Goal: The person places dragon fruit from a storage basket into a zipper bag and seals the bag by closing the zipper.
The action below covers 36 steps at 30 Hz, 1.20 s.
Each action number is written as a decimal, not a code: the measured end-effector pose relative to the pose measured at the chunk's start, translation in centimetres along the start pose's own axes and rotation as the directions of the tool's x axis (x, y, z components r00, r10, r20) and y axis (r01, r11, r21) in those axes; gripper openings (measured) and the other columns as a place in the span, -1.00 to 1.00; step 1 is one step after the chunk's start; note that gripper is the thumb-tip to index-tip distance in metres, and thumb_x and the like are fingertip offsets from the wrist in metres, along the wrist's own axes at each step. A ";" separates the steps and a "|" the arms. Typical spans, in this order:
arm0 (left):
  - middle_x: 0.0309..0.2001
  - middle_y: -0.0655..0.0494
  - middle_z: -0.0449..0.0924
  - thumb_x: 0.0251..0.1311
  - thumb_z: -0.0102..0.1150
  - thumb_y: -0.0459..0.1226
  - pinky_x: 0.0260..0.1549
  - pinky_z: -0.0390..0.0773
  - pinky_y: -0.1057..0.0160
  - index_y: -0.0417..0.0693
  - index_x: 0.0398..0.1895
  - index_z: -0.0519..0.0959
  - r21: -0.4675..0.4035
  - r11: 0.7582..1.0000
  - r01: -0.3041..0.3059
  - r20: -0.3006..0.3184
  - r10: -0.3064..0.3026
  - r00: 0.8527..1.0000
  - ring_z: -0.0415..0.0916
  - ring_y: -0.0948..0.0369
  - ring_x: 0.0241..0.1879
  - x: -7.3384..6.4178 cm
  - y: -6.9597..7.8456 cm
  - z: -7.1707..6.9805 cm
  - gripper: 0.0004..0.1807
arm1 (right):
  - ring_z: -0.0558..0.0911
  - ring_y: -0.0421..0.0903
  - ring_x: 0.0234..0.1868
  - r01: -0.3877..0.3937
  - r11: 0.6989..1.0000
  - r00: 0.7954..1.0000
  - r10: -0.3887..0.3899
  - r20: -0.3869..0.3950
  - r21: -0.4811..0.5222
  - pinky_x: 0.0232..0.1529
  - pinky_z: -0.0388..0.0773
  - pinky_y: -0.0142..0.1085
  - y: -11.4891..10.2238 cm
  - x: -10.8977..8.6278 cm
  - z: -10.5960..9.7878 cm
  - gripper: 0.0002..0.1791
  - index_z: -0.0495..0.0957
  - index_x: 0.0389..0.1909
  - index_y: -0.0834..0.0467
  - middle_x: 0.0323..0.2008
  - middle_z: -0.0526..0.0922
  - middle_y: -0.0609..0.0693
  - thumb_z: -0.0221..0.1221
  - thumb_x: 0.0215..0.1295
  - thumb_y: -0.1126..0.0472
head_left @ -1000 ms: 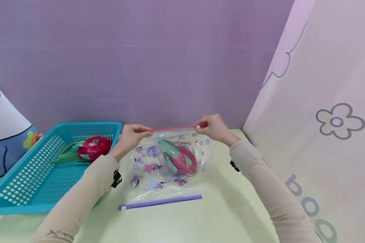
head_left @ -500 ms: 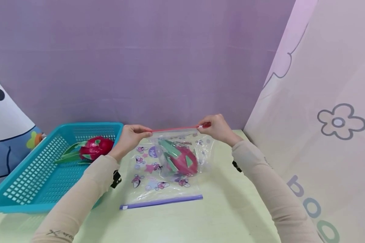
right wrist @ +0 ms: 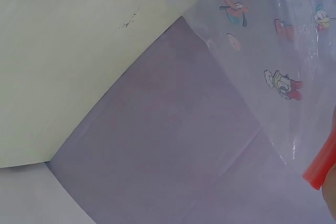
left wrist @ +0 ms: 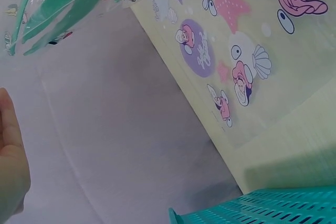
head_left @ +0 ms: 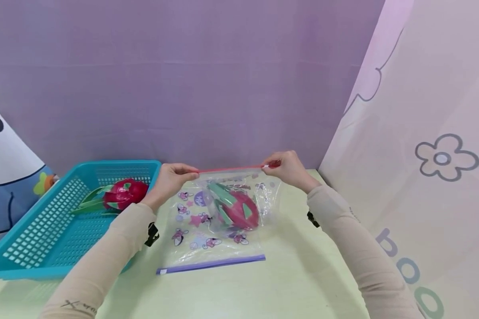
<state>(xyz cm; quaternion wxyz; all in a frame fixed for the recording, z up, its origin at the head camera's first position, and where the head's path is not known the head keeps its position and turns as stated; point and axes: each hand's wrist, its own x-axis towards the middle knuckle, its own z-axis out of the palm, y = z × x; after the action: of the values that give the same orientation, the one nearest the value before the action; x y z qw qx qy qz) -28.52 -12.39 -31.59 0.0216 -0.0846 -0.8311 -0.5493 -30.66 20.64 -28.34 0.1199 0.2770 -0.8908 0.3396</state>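
Observation:
A clear slider zip bag (head_left: 269,199) with a red zip strip (head_left: 231,169) hangs between both hands. Inside it is a pink-red dragon fruit (head_left: 243,212) with green leaves. My left hand (head_left: 168,184) pinches the strip's left end between thumb and fingers. At the right end, my right hand (head_left: 289,170) pinches the strip by its small white slider (head_left: 266,166). In the right wrist view the red strip end (right wrist: 317,174) sticks out past the fingers. Below and behind lies a second, flat printed bag (head_left: 187,243) with a purple zip strip (head_left: 211,266).
A teal plastic basket (head_left: 28,239) stands at the left, close to the left forearm, holding another dragon fruit (head_left: 125,194). The pale table (head_left: 271,288) ends at a purple cloth backdrop (head_left: 239,88). A light printed cloth (head_left: 383,177) hangs along the right side.
My right hand has slid slightly right along the red strip, and the white slider has moved with it. The left hand keeps its grip on the left end.

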 end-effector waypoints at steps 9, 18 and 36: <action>-0.10 0.00 0.61 0.08 0.23 -0.06 -0.14 0.54 0.17 -0.13 -0.10 0.61 -0.010 1.000 0.015 0.012 -0.015 1.000 0.50 0.12 -0.09 -0.2 0.2 0.0 -0.60 | 0.61 -0.15 -0.41 -0.034 0.999 0.999 0.034 -0.015 -0.002 -0.36 0.58 -0.33 0.3 -0.6 -0.3 -0.90 0.69 -0.36 0.14 -0.40 0.68 0.00 0.27 0.08 0.26; -0.10 0.03 0.61 0.07 0.22 -0.03 -0.13 0.53 0.15 -0.08 -0.12 0.63 -0.004 1.000 0.030 0.014 -0.030 0.999 0.48 0.12 -0.07 -0.4 -0.1 0.1 -0.60 | 0.61 -0.14 -0.42 -0.014 1.000 1.000 0.013 -0.005 -0.012 -0.35 0.58 -0.32 0.3 -1.1 -0.7 -0.90 0.69 -0.35 0.17 -0.39 0.69 0.03 0.27 0.08 0.29; -0.09 0.01 0.60 0.06 0.23 -0.03 -0.15 0.55 0.16 -0.04 -0.14 0.64 0.017 1.000 0.024 0.020 -0.024 1.000 0.48 0.10 -0.07 -0.1 -0.1 0.4 -0.63 | 0.61 -0.15 -0.41 -0.019 0.998 1.000 0.019 0.010 -0.058 -0.35 0.57 -0.34 0.7 -1.9 -1.9 -0.88 0.70 -0.33 0.17 -0.39 0.70 0.02 0.28 0.08 0.27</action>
<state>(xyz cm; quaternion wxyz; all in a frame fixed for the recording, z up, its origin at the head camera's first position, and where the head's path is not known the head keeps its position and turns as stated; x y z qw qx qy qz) -28.40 -12.04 -31.82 0.0074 -0.0798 -0.8367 -0.5418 -29.41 23.15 -28.05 0.1199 0.2668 -0.9035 0.3133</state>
